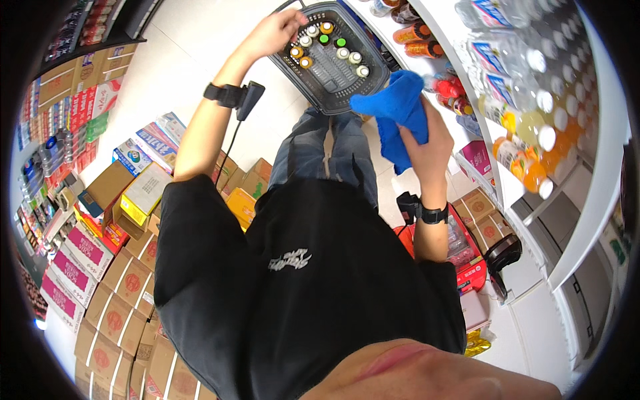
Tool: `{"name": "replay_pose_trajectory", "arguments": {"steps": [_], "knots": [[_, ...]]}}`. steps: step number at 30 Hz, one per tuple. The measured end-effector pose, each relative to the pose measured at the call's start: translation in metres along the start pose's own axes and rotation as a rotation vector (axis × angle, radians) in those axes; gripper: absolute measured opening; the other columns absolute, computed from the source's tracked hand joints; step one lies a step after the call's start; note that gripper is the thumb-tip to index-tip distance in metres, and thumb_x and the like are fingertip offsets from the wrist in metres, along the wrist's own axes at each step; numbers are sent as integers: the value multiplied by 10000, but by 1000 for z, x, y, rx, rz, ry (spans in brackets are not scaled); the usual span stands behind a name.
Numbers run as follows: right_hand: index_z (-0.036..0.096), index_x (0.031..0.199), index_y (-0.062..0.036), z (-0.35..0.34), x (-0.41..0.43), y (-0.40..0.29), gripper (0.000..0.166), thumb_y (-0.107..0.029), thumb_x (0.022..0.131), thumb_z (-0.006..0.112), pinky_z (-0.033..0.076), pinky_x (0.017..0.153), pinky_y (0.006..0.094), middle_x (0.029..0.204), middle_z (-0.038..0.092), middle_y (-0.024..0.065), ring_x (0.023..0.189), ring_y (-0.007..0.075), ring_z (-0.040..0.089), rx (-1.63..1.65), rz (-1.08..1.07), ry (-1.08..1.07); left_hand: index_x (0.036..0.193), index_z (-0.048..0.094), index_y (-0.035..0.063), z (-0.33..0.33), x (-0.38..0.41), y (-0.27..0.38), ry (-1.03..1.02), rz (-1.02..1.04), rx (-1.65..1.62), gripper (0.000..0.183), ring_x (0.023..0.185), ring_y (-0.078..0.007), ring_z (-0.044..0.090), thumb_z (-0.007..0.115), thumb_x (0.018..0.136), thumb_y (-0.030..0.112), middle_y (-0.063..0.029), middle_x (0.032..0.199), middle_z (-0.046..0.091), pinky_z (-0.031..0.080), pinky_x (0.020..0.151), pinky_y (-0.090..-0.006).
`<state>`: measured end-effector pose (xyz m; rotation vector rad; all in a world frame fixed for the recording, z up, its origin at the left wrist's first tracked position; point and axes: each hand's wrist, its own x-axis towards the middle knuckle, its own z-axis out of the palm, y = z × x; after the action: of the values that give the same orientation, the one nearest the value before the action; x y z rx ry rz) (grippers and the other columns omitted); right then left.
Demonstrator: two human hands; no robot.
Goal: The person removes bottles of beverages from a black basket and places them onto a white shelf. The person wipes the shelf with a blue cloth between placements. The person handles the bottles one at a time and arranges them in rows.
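My right hand [434, 137] grips a bunched blue cloth [400, 107], which hangs out past the fingers on both sides. My left hand [284, 31], slightly blurred, is at the left rim of a dark grey plastic basket [327, 102]. Its fingers are bent; whether they touch the rim or hold anything cannot be made out. Inside the basket stand several bottles with white caps [355, 57], some with orange contents [305, 62], and two with green caps [341, 43]. Part of the basket floor shows between them.
White shelves to the right hold clear bottles [492, 57] and orange drink bottles [525, 167]. Stacked cardboard cartons [115, 320] and an open carton [107, 192] line the left. A red box [467, 240] is on the floor behind my right forearm. Pale tiles [175, 55] cover the floor.
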<state>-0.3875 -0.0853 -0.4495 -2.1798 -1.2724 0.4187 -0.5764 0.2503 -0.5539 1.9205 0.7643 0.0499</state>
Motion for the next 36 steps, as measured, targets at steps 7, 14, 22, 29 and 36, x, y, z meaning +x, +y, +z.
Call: {"name": "replay_pose_trajectory", "arguments": {"steps": [7, 14, 22, 29, 36], "knots": [[629, 1320, -14, 98, 17, 63, 660, -43, 692, 828, 544, 970, 438, 1279, 691, 178, 1120, 378, 683, 98, 93, -182, 1204, 685, 78, 170, 50, -233, -170, -348, 361, 345, 1034, -388, 711, 555, 884, 94, -211, 1045, 750, 556, 910, -465], [625, 1323, 10, 178, 1, 142, 692, -4, 661, 825, 550, 965, 449, 1265, 690, 226, 1111, 397, 693, 152, 210, -265, 1409, 536, 106, 300, 140, -304, -301, -296, 427, 500, 1202, -420, 633, 549, 910, 136, -260, 1302, 643, 532, 985, -499], [611, 1337, 29, 213, -6, 207, 691, 7, 675, 811, 550, 969, 475, 1274, 679, 252, 1137, 409, 689, 64, 251, -354, 1416, 494, 154, 422, 213, -389, -154, -220, 763, 451, 1268, -441, 582, 602, 979, 189, -246, 1422, 545, 608, 851, -475], [606, 1341, 20, 206, -9, 203, 699, 26, 669, 798, 544, 980, 483, 1275, 681, 242, 1138, 413, 685, 63, 263, -335, 1312, 564, 164, 413, 205, -402, -78, -159, 567, 344, 1117, -418, 667, 558, 971, 125, -213, 1176, 674, 603, 840, -498], [634, 1309, -8, 155, -8, 152, 697, 17, 632, 801, 544, 949, 448, 1252, 693, 220, 1108, 393, 690, 87, 192, -194, 1215, 521, 143, 277, 120, -291, -217, 176, 554, 293, 818, -406, 690, 623, 950, 214, -186, 899, 669, 565, 691, -503]]}}
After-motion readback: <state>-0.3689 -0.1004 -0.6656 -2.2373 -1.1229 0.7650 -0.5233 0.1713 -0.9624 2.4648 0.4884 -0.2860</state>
